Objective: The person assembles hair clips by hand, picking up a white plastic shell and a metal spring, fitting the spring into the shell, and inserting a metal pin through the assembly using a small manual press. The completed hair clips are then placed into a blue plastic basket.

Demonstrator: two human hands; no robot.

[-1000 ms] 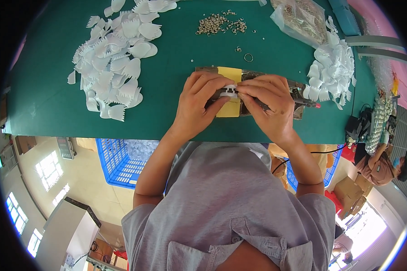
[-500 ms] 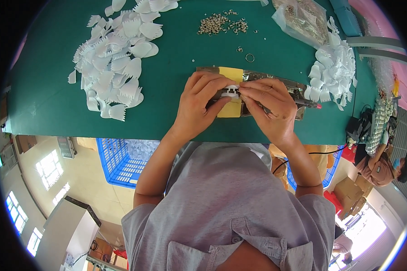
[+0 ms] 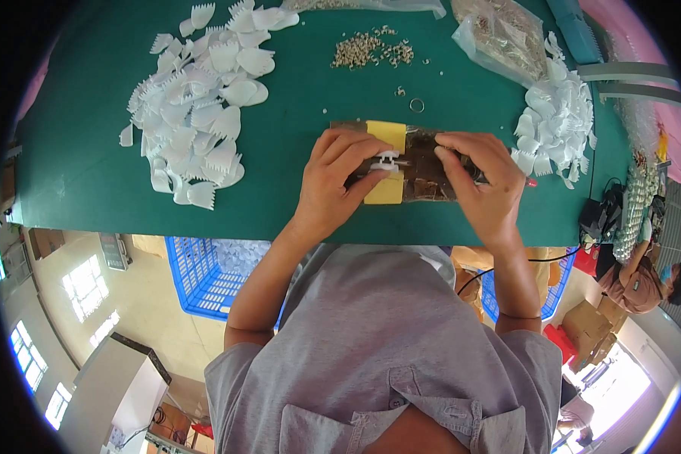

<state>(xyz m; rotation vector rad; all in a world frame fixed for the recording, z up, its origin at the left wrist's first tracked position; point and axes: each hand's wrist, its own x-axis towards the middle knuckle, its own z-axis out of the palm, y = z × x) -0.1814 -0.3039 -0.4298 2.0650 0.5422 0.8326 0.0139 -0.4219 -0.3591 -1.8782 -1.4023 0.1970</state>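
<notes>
- White plastic clip, small and toothed, sits pinched between the fingertips of the left hand, whose fingers are closed together on it.
- Just under that grip lie a yellow card and a dark clear packet on the green table.
- Right hand rests right of the clip, fingers curled down onto the packet; whether it clamps anything I cannot tell.
- Far left of the grip: a heap of white comb pieces. Beyond it, small metal beads and a ring; to the right, a second white heap.
</notes>
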